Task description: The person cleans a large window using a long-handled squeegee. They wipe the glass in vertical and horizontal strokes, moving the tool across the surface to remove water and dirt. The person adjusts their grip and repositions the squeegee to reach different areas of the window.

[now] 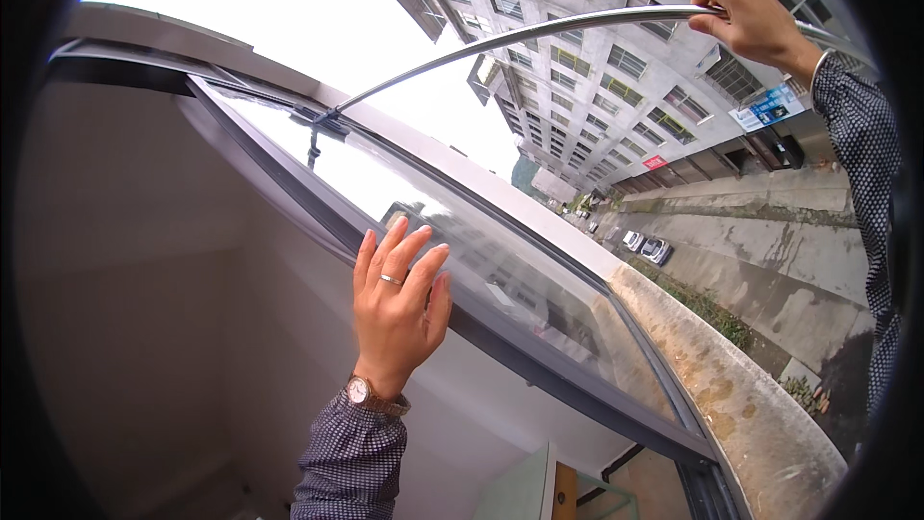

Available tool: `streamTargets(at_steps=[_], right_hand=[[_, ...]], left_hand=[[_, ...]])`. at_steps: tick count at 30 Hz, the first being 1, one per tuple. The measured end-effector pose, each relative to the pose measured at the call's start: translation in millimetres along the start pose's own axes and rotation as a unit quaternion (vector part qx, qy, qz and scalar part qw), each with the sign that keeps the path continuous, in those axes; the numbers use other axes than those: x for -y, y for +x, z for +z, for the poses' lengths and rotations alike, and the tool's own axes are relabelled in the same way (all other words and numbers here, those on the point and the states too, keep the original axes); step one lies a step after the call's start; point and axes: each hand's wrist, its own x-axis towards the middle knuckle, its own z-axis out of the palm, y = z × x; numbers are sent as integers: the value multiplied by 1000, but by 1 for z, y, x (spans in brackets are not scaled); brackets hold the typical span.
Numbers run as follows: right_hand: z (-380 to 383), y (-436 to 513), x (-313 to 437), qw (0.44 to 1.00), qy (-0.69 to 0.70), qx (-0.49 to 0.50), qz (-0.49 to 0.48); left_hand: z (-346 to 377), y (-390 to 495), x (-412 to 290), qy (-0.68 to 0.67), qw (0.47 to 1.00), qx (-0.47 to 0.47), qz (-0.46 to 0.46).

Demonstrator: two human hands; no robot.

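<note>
My right hand (751,23) is outside the window, its fingers wrapped around a shiny metal pole (548,24). The pole looks bowed through the lens and runs left to a dark fitting (328,115) at the window glass, probably a cleaning tool's head, though its exact form is hard to tell. My left hand (399,296), with a ring and a wristwatch, lies against the dark frame of the window sash (505,336), fingers spread and gripping nothing. Beyond that frame, the glass pane (534,260) reflects a building and the sky.
A stained concrete ledge (722,375) borders the window outside. Far below are a paved street (779,238) and parked cars (655,250); a multi-storey building (613,79) rises opposite. Indoors, a pale green cabinet (516,484) stands beneath the sash, near a white wall (289,318).
</note>
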Motion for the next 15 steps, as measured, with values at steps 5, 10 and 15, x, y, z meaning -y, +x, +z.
streamTargets(at_steps=[5, 10, 15], right_hand=[[-2, -51, -20, 955, 190, 169, 154], [32, -74, 35, 817, 402, 312, 270], [86, -83, 109, 724, 522, 358, 275]], left_hand=[[13, 28, -37, -50, 998, 12, 31], [16, 30, -51, -81, 995, 17, 52], [11, -1, -43, -64, 997, 39, 36]])
